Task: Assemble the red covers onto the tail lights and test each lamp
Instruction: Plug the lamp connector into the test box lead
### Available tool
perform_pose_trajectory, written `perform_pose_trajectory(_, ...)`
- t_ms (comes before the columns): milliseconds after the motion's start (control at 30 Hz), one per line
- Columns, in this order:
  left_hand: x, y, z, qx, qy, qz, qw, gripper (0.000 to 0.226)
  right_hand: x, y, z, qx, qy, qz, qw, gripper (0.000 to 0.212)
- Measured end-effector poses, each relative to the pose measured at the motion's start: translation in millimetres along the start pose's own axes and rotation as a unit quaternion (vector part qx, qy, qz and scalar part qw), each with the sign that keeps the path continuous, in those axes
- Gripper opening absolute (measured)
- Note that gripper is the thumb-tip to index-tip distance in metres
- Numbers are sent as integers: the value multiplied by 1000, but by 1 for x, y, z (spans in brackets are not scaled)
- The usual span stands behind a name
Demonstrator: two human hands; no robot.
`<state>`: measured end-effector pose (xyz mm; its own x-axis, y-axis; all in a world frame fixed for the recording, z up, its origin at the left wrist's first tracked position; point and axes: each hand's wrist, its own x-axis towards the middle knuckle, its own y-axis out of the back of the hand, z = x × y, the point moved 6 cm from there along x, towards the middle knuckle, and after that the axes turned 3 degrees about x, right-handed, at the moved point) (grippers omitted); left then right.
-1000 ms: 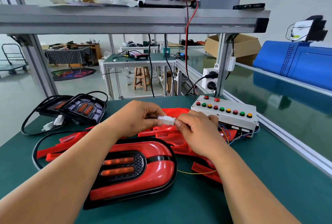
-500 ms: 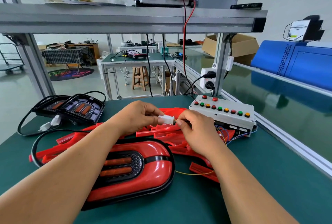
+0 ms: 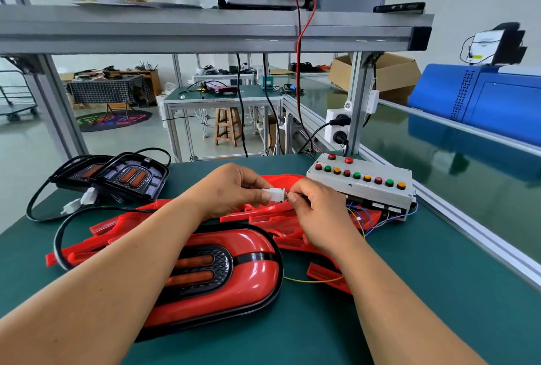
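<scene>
Left hand [image 3: 231,189] and right hand [image 3: 319,215] are still pinching the white connector [image 3: 274,195] above the covered tail light [image 3: 222,274], barely shifting, so lamp testing is likely waiting.

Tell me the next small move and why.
Probably push the two halves fully together: the left hand pinches the white connector, the right hand pinches the plug end at its mouth, and the button box stands untouched.
</scene>
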<state>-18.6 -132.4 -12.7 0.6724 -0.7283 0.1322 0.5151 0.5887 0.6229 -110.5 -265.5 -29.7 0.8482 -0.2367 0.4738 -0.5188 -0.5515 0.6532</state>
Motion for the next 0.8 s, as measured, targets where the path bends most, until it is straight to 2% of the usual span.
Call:
perform_pose_trajectory(133, 0, -2, -1, 11, 10, 5, 1000, 8, 1, -2, 3, -12, 1, -1, 1000, 15)
perform_pose_trajectory(233, -3, 1, 3, 71, 23, 6, 997, 15, 1, -5, 5, -21, -2, 10, 1000, 17)
perform_pose_trajectory(367, -31, 19, 7, 224, 18, 8, 974, 57, 2, -6, 13, -66, -36, 31, 997, 17)
perform_pose_trajectory(433, -57, 28, 2, 236, 18, -2, 972, 70, 3, -6, 18, -84, -58, 35, 994, 18)
perform_pose_trajectory(533, -99, 34, -15, 232, 34, -74, 969, 91, 3, -7, 22, -88, -69, 45, 993, 19)
perform_pose_trajectory(633, -135, 31, -37, 281, 74, -159, 943, 126, 3, -8, 23, -98, -77, 44, 991, 20)
perform_pose_trajectory(700, -148, 28, -47, 301, 85, -170, 934, 135, 3, -8, 23, -103, -81, 43, 990, 20)
perform_pose_trajectory(800, -152, 25, -50, 311, 79, -147, 936, 137, 2, -8, 22, -106, -83, 42, 990, 21)
